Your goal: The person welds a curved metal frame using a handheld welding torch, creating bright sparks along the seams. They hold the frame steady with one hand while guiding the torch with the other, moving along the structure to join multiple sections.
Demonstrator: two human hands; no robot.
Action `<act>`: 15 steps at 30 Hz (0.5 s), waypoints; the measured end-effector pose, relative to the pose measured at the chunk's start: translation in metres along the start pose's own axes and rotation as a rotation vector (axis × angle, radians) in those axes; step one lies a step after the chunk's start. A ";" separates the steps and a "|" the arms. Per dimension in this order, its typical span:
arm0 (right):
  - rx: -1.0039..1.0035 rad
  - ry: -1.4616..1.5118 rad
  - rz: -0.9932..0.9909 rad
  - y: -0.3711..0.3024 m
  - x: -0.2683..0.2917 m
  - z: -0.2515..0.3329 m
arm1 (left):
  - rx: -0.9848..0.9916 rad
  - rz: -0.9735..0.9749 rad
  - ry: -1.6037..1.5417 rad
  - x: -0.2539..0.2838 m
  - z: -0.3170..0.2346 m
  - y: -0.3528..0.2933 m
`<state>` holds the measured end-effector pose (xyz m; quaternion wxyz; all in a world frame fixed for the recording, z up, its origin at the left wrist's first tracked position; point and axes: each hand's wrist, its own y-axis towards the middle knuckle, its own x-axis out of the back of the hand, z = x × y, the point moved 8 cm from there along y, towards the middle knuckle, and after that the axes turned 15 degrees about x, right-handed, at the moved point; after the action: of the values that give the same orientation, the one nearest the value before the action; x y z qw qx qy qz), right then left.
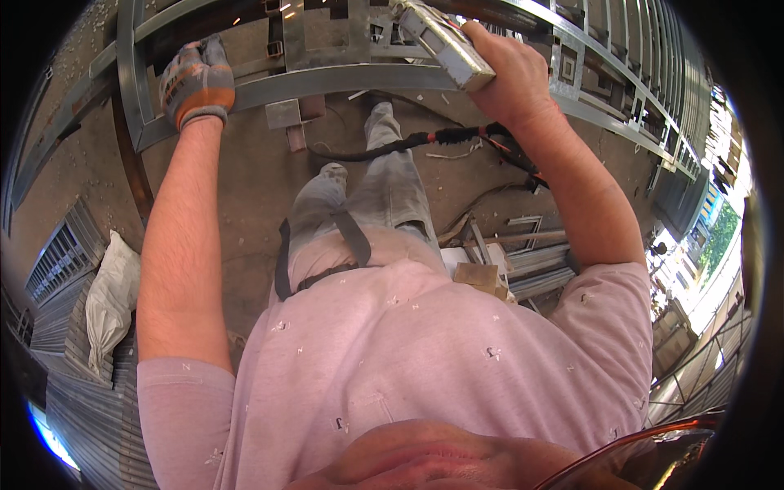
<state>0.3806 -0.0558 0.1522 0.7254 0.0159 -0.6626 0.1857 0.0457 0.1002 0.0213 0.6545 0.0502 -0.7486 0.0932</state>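
My left hand (198, 84), in a grey and orange work glove, is at the upper left by the corner of a metal frame (327, 78). Its fingers are curled, and whatever they may hold is hidden beyond them. My bare right hand (513, 72) grips a scuffed, whitish box-like thing (445, 47) with a long rectangular shape, tilted over the frame's near bar. Small orange sparks (287, 7) show at the top edge, beyond my left hand.
A black cable (367, 153) with a red band runs across the floor by my feet. Small square metal pieces (283, 114) sit under the near bar. Long metal profiles (539, 269) are stacked at right, near a cardboard box (480, 278). A white sack (113, 298) lies left.
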 end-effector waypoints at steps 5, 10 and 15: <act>-0.006 0.013 0.002 0.001 0.003 0.001 | -0.019 -0.040 0.031 -0.003 0.005 0.002; 0.005 0.021 -0.017 -0.002 0.004 0.000 | -0.008 -0.004 0.011 -0.001 0.002 0.002; 0.006 0.012 -0.001 -0.003 0.001 -0.005 | -0.006 -0.001 0.021 0.000 0.001 0.001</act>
<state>0.3860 -0.0573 0.1533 0.7293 0.0172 -0.6577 0.1875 0.0450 0.1006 0.0209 0.6624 0.0474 -0.7421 0.0912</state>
